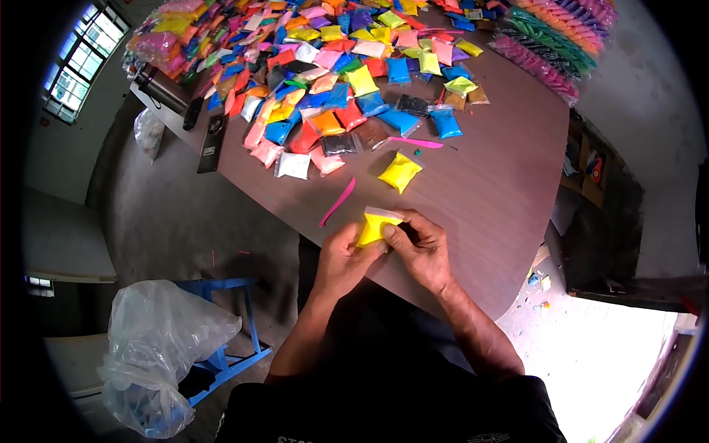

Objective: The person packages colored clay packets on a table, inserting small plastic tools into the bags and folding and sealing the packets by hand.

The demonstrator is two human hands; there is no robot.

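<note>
A small yellow packet (375, 227) with a clear top strip is held between both hands near the table's front edge. My left hand (346, 257) is closed on its left and lower side. My right hand (421, 249) pinches its right side, with the thumb on the yellow front. Beyond the hands another yellow packet (400, 173) lies flat on the brown table (473, 192). A pink plastic knife (338, 202) lies to the left of that packet, and a second pink knife (416, 142) lies behind it.
Many coloured packets (325, 122) are heaped across the back of the table. Bundles of coloured bags (550, 44) stand at the back right. A dark phone-like object (212, 143) lies at the left edge. A clear plastic bag (162, 340) rests by a blue frame (247, 317) at lower left.
</note>
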